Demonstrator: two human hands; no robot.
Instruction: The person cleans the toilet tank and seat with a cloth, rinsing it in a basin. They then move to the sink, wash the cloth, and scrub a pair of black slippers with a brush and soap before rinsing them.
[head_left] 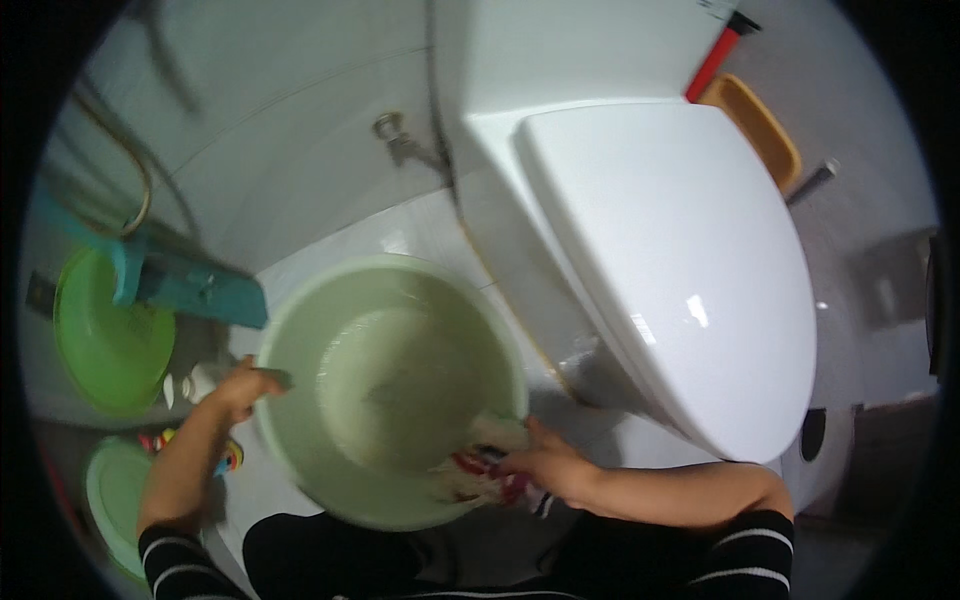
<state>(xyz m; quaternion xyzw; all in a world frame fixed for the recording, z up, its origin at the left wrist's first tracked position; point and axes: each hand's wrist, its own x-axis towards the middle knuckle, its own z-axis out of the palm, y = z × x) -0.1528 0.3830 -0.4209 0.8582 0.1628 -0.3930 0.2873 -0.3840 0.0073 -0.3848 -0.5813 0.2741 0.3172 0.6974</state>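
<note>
A large pale green basin (pixel 292 440) stands on the tiled floor between my arms, with cloudy water in its bottom. My left hand (pixel 240 392) grips the basin's left rim, its fingers bent over the edge. At the lower right rim, my right hand (pixel 556 466) is closed on a bunched cloth (pixel 482 478) with red, white and dark patches. Part of this cloth hangs inside the basin and part lies over the rim. Some of the right fingers are hidden by the cloth and the rim.
Right of the basin stands a white toilet (pixel 680 260), lid down. An orange container (pixel 765 135) is behind it. On the left are a teal plastic rack (pixel 200 290), a bright green basin (pixel 110 335), another green basin (pixel 118 500) and a colourful small object (pixel 232 458).
</note>
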